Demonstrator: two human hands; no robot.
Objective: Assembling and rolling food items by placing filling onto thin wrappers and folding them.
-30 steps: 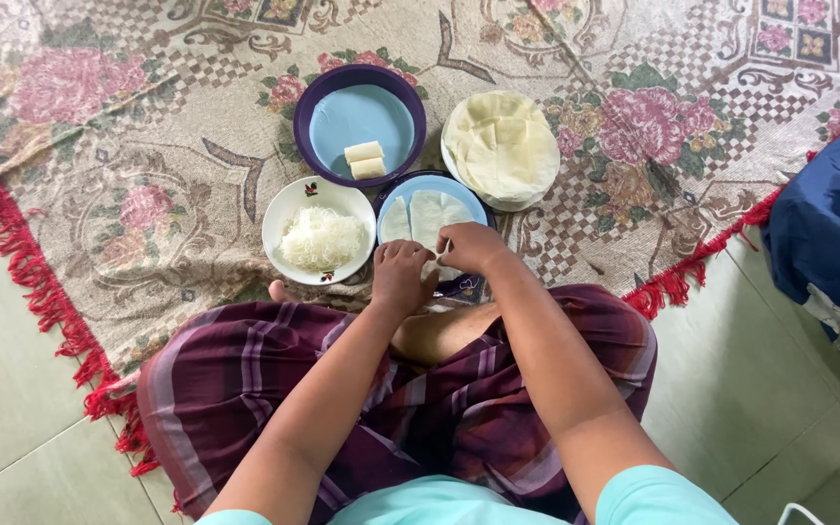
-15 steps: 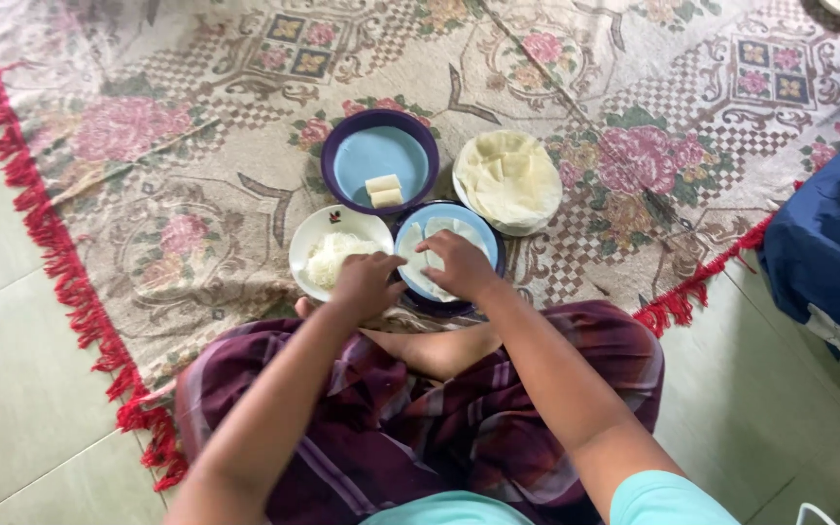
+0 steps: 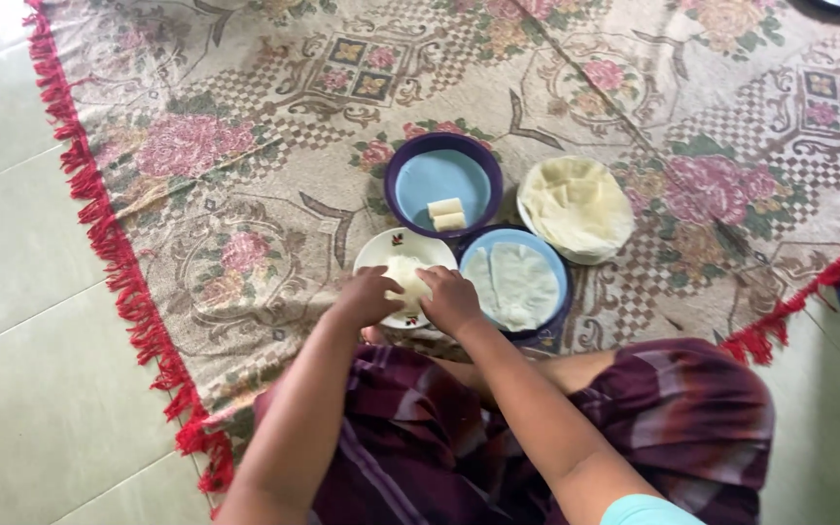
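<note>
Both hands, left hand (image 3: pixel 367 298) and right hand (image 3: pixel 451 299), curl loosely over white filling in the small white flowered bowl (image 3: pixel 381 253), apparently pinching some. Just right: pale wrapper sheet flat, unfilled, on the blue plate (image 3: pixel 558 277). Beyond: two finished pale rolls (image 3: pixel 446 214) in the purple-rimmed blue bowl (image 3: pixel 396 180); round stack of wrappers (image 3: pixel 576 206) left.

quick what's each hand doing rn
left hand: curled over the white filling in the small bowl, grip unclear
right hand: same bowl, fingers bent on the filling, grip unclear
</note>
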